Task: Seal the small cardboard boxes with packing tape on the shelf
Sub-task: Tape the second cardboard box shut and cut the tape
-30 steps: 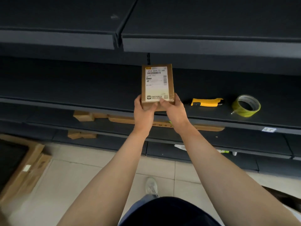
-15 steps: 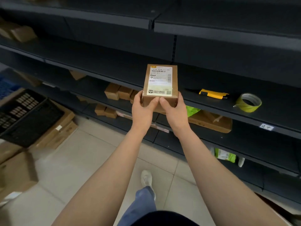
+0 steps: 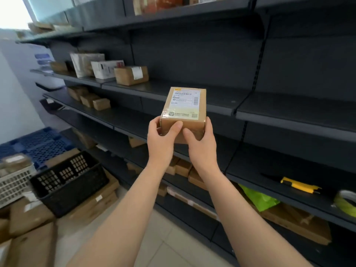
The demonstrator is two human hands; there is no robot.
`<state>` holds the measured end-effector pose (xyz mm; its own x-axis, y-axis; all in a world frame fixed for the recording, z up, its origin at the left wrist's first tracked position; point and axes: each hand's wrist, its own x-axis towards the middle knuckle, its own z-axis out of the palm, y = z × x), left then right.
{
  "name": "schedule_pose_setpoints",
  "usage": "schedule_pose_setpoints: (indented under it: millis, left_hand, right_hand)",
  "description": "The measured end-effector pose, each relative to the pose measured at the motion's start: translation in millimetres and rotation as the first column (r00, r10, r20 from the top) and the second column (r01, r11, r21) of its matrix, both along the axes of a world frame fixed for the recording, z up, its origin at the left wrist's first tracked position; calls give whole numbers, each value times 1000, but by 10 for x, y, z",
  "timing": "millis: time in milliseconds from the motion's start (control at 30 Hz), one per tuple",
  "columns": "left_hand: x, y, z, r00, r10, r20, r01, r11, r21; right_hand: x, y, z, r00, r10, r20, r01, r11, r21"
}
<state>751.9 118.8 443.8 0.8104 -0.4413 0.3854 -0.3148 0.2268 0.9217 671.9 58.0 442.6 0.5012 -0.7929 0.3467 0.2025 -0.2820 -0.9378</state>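
Mid-frame, the box (image 3: pixel 184 112) hangs in the air, label up, just in front of the shelf (image 3: pixel 221 110) lip and touching no shelf. Left grip (image 3: pixel 161 139) and right grip (image 3: pixel 202 143) both curl round its near end, thumbs on the front face. A glossy strip crosses the label's near edge, so this one looks taped already and prob. only needs setting down; far end can't be seen. Roll (image 3: pixel 346 202) and knife (image 3: pixel 300 186) lie lower right, well apart from the box. Other boxes (image 3: pixel 131 75) sit upper left; sealed or not, can't tell. Room: open shelf stretch behind the box, w/ the lip and the upright slot rail at right to mind. Crate (image 3: pixel 67 182) lower left is away from the arms.
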Motion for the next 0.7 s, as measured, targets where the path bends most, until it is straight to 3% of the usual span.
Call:
schedule_pose_setpoints:
  millis: [367, 700]
  left_hand:
    - [1930, 208, 533, 987, -70, 143, 67, 997, 29]
    - [3195, -535, 584, 976, -112, 185, 100, 992, 74]
  right_hand:
    - [1846, 165, 458, 998, -48, 46, 50, 998, -33]
    - [3101, -585, 503, 993, -117, 32, 119, 990, -73]
